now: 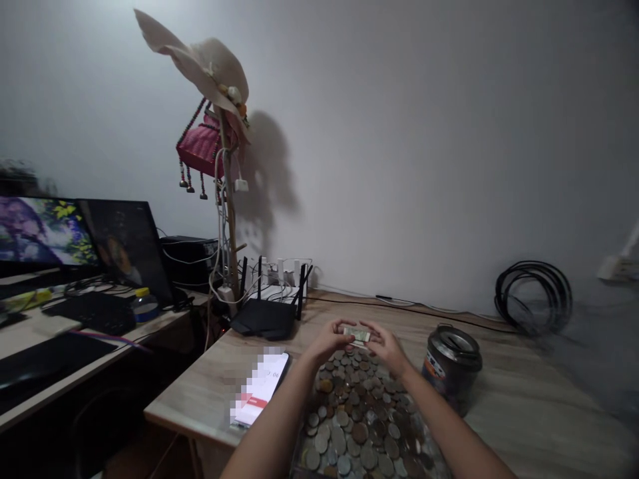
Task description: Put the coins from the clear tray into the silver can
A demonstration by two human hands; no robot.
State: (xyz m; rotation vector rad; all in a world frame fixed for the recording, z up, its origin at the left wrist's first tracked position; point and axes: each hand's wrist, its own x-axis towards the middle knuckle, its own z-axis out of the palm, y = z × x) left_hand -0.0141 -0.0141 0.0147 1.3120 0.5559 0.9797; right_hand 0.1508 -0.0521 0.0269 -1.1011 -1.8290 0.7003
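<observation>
A small greenish banknote (357,334), apparently folded, is stretched between my two hands above the coins. My left hand (327,342) pinches its left end, and my right hand (388,350) grips the right end. Below my wrists spreads a heap of silver and brownish coins (359,412) in what looks like a shallow clear tray, whose edges are partly hidden by my forearms. To the right of my right hand stands a round dark tin (453,366) with a slotted lid, apart from my fingers.
Left of my left forearm lies a lit phone (262,389) on the wooden table (210,392). A black router (267,318) with raised antennas sits behind it. Coiled black cable (533,296) rests at the back right. A stand holds a hat (214,66) and a pink bag (201,148).
</observation>
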